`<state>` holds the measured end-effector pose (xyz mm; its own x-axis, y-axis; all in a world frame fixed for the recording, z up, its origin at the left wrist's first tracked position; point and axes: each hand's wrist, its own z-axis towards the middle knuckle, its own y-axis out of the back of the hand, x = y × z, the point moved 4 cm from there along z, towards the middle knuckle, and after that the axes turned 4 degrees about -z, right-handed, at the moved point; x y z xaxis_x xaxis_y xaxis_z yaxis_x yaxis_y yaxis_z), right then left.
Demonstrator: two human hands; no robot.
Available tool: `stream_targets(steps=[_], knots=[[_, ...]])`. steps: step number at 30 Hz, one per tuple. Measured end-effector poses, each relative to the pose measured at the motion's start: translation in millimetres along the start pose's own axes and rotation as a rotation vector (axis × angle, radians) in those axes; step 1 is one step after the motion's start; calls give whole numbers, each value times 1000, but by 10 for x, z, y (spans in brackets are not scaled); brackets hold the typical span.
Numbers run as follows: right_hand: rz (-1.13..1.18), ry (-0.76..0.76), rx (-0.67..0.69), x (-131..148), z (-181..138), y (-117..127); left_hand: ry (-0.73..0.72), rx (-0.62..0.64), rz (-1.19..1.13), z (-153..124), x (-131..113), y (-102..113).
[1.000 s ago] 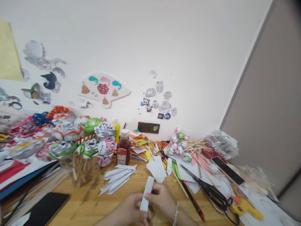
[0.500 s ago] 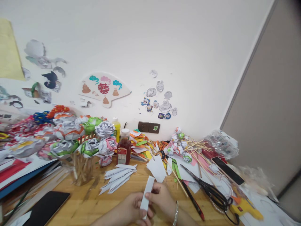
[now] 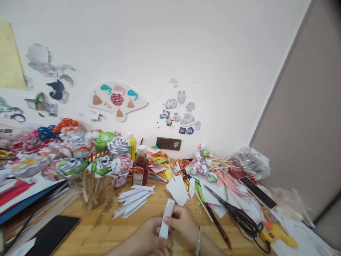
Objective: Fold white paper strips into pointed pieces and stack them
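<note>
A narrow folded strip of white paper [image 3: 167, 217] stands tilted between my two hands, low in the middle of the view. My right hand [image 3: 182, 222] pinches it along its right edge, thumb in front and fingers behind. At the strip's lower left, my left hand [image 3: 152, 235] has its fingers closed around the bottom end; part of those fingers is hidden. Just beyond lies a fanned pile of similar folded white strips [image 3: 135, 200]. Behind my right hand are loose white paper pieces [image 3: 178, 190].
Paper flowers [image 3: 77, 149] on sticks crowd the left, above a black phone [image 3: 54, 233]. A bottle of red liquid [image 3: 140, 169] stands at the back. To the right lie a pen [image 3: 218, 225], black scissors [image 3: 239, 217], a yellow glue gun [image 3: 279, 234] and another phone [image 3: 258, 192].
The left fingers have shifted slightly at the strip's lower end, which now shows less below the thumb. The right hand keeps its pinch; the other things stay put.
</note>
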<state>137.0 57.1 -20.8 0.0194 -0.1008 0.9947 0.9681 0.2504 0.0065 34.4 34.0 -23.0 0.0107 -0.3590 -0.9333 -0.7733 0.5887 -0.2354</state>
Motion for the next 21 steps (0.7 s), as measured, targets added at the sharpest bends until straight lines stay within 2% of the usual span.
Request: stream_targets(steps=[15,21], knots=[[-16,-9,17,-39,-5,-6,20,-18,39,-39,-38,-23],[-110,30,-85,34,-27,9,-7,-46,78,-48,-69,-62]])
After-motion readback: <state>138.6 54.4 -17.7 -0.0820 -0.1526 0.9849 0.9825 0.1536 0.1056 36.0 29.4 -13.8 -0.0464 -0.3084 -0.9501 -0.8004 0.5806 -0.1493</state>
